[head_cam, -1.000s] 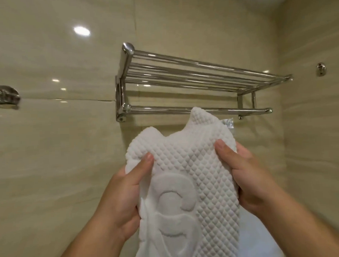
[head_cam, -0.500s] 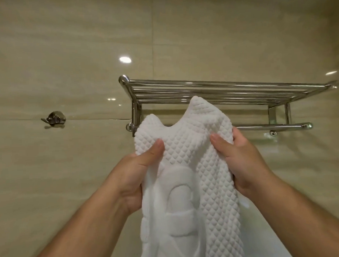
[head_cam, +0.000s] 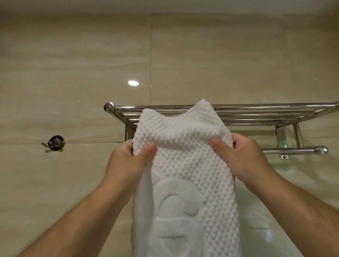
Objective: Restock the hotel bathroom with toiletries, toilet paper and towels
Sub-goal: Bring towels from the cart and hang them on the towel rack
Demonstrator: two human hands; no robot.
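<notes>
Both hands, left [head_cam: 127, 164] and right [head_cam: 246, 160], are grasping a white towel [head_cam: 185, 166], thumbs pinching it, before the rack [head_cam: 260, 111]; a hook [head_cam: 55, 143] is sitting left.

Both hands [head_cam: 182, 162] grip a white towel [head_cam: 186, 185] — raised before the chrome rack [head_cam: 260, 113].

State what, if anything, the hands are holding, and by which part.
The left hand and right hand grip the white towel by its two side edges, just below its top end.
</notes>
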